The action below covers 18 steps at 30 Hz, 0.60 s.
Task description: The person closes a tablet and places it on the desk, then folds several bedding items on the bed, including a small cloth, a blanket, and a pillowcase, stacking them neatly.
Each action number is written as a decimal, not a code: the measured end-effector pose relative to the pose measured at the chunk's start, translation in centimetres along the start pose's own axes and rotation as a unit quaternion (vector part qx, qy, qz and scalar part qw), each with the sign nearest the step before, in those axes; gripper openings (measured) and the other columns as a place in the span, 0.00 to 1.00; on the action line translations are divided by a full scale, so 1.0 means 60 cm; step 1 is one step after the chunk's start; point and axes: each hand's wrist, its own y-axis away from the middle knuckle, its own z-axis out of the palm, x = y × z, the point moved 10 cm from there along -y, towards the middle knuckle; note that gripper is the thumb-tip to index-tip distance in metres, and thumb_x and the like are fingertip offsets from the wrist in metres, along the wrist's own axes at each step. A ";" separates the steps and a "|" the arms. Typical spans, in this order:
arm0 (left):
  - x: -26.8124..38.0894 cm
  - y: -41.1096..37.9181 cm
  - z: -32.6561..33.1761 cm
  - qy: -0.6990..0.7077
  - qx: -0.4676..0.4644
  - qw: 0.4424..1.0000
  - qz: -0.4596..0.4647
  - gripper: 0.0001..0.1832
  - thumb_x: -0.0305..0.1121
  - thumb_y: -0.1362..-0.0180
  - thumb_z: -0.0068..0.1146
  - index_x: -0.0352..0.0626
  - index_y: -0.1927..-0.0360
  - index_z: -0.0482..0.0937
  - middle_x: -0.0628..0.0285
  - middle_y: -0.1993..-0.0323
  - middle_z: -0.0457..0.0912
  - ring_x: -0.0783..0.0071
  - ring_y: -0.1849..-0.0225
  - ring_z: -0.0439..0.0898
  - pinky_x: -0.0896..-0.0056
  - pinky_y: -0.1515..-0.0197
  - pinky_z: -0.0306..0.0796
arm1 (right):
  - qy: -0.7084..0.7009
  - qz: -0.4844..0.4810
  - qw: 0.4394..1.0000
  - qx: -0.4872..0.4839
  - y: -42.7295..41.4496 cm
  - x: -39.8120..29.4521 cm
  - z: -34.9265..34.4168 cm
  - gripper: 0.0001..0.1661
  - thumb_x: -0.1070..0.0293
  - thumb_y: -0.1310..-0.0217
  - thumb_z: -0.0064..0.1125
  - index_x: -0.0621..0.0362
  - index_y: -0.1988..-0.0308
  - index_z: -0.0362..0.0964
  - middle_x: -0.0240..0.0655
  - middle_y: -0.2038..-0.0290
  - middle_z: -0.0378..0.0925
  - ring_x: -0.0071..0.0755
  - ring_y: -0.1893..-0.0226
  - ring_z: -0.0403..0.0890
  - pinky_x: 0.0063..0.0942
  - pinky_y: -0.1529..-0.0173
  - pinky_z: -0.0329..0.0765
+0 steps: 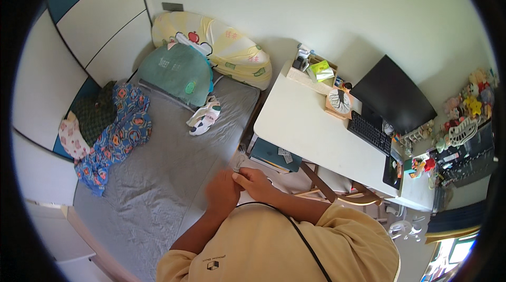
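Observation:
Both hands meet in front of the tan shirt (276,242), at the bed's edge. My left hand (223,189) is blurred and touches my right hand (253,182), whose thumb and fingers are curled together. A small pale thing shows at the right fingertips, too unclear to name. Whether the left fingers hold anything is hidden. A black cable (294,226) runs down over the shirt. Beyond the hands lies the grey bed sheet (166,163), with a crumpled white patterned cloth (204,118) on it.
A green cushion (178,72) and yellow patterned cover (233,50) stand at the wall. Blue patterned clothing (126,128) lies by the wardrobe (43,84). To the right are a white desk (300,120), monitor (395,94), keyboard (369,132), drawer unit (272,155) and wooden chair (320,183).

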 end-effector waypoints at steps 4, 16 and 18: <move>0.056 -0.019 0.052 -0.045 -0.082 0.986 0.141 0.18 0.43 0.39 0.59 0.40 0.55 0.78 0.54 0.57 0.80 0.50 0.52 0.79 0.36 0.41 0.64 | 0.041 -0.033 0.996 0.068 -0.013 0.009 -0.077 0.16 0.60 0.30 0.56 0.64 0.64 0.75 0.40 0.74 0.80 0.35 0.74 0.79 0.33 0.66 0.75; -0.086 -0.085 0.242 -0.013 -0.222 0.975 -0.029 0.35 0.49 0.43 0.65 0.32 0.40 0.74 0.46 0.41 0.76 0.47 0.41 0.76 0.47 0.37 0.67 | 0.206 -0.030 0.934 0.290 -0.154 0.041 -0.557 0.14 0.65 0.34 0.60 0.64 0.55 0.79 0.44 0.71 0.81 0.35 0.72 0.81 0.34 0.65 0.76; -0.107 -0.090 0.261 -0.017 -0.234 0.970 -0.056 0.35 0.49 0.43 0.65 0.33 0.40 0.74 0.46 0.43 0.76 0.47 0.42 0.76 0.50 0.41 0.71 | 0.168 -0.050 0.929 0.327 -0.194 0.032 -0.655 0.13 0.66 0.33 0.58 0.66 0.59 0.79 0.36 0.75 0.79 0.25 0.74 0.77 0.30 0.67 0.74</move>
